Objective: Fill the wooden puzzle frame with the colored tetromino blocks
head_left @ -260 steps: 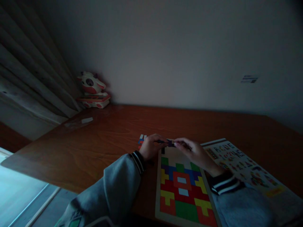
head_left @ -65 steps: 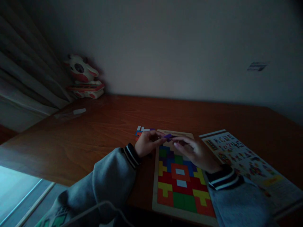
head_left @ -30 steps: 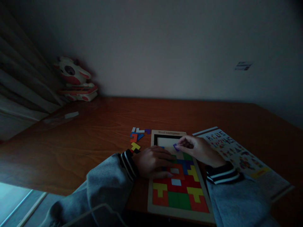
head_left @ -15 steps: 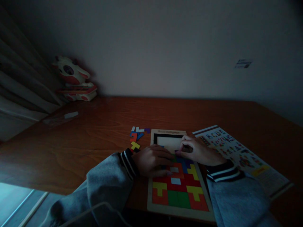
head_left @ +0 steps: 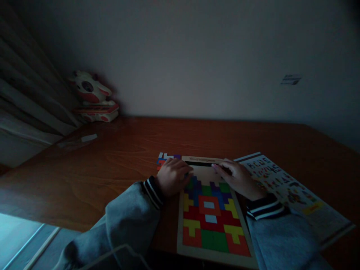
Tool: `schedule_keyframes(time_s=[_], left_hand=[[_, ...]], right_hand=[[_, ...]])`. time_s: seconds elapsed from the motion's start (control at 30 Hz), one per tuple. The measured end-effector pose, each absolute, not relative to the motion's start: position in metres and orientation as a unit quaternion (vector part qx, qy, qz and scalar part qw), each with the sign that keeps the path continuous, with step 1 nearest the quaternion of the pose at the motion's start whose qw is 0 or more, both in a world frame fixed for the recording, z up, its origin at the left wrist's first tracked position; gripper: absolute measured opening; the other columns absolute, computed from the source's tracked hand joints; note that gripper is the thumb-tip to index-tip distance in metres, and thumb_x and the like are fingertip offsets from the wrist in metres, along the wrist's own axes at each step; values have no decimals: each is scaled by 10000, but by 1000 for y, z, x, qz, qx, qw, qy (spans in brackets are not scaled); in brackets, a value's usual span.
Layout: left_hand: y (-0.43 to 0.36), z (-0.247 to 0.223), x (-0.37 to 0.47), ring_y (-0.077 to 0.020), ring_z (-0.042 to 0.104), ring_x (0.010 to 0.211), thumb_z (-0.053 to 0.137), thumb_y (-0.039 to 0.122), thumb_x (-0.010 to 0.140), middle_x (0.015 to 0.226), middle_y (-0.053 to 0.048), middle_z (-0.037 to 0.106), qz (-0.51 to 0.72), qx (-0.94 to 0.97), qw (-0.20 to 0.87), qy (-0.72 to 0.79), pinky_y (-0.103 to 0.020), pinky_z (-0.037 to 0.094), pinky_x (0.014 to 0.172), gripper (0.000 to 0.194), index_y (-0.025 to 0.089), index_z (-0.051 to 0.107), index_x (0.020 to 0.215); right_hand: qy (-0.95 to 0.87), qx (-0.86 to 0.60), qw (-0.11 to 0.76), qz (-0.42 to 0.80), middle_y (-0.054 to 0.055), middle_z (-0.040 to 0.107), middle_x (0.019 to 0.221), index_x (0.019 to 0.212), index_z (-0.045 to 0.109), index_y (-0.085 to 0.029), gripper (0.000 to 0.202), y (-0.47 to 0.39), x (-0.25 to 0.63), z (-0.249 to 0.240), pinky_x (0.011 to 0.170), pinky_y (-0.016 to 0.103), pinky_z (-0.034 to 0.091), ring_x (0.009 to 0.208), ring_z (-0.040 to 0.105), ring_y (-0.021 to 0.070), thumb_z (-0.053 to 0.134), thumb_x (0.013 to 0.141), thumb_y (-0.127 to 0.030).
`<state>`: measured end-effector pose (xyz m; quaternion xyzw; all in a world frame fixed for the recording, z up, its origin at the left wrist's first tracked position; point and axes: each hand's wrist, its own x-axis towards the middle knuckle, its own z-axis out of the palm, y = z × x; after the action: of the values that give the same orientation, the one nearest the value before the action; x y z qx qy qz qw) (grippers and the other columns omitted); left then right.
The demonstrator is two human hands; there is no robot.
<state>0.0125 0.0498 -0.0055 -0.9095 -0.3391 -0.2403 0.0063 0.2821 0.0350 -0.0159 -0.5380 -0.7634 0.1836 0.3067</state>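
Observation:
A wooden puzzle board (head_left: pixel 217 255) lies at the desk's front edge, its lower part filled with coloured block pieces and its upper part showing bare wood. At the board's upper left edge is my left hand (head_left: pixel 173 176), fingers bent and pressed together; what they hold, if anything, is too small to make out. My right hand (head_left: pixel 237 178) hovers over the upper right of the board with thumb and forefinger pinched, and nothing can be made out between them. Loose pieces (head_left: pixel 165 155) lie beyond my left hand, partly hidden by it.
A printed pattern sheet (head_left: pixel 295 191) lies right of the board. A cow-shaped toy (head_left: pixel 94 97) stands at the back left near a curtain (head_left: pixel 25 90). A clear wrapper with a white label (head_left: pixel 89 138) rests on the desk's left side.
My left hand has drawn back up and left, uncovering the middle of the board. My right hand has shifted slightly up, off the purple piece. The view has moved a little.

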Motion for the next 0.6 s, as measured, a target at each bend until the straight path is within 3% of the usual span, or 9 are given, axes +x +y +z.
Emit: schedule_keyframes(time_s=[0.1, 0.2, 0.5, 0.6], left_hand=[[63, -2, -4, -269, 641, 966, 552, 285, 944, 1036, -103, 716, -175, -850, 60, -493, -417, 472, 869, 213, 192, 723, 1030], [70, -1, -16, -274, 648, 1007, 567, 289, 938, 1076, -88, 721, -129, -831, 47, -539, -405, 488, 889, 211, 202, 719, 1055], [74, -10, -16, -264, 683, 862, 593, 180, 903, 859, -97, 745, -144, -868, 45, -473, -393, 498, 834, 199, 211, 736, 1039], [74, -10, -16, -261, 684, 873, 613, 166, 883, 883, -99, 751, -181, -874, 29, -449, -406, 491, 869, 200, 205, 732, 1039]], right_hand=[[-762, -533, 324, 175, -1, 526, 706, 721, 599, -216, 425, 34, 280, -13, 601, 292, 394, 638, 526, 149, 448, 980, -518], [-758, -530, 337, 176, 5, 524, 719, 717, 584, -217, 429, 33, 279, -11, 604, 288, 399, 657, 527, 152, 441, 981, -523], [-756, -528, 348, 165, 31, 558, 796, 762, 610, -214, 386, 32, 279, -12, 623, 300, 424, 698, 547, 162, 455, 984, -489], [-752, -528, 359, 165, 39, 567, 818, 784, 618, -214, 377, 34, 281, -15, 626, 308, 436, 693, 545, 163, 457, 982, -490]])
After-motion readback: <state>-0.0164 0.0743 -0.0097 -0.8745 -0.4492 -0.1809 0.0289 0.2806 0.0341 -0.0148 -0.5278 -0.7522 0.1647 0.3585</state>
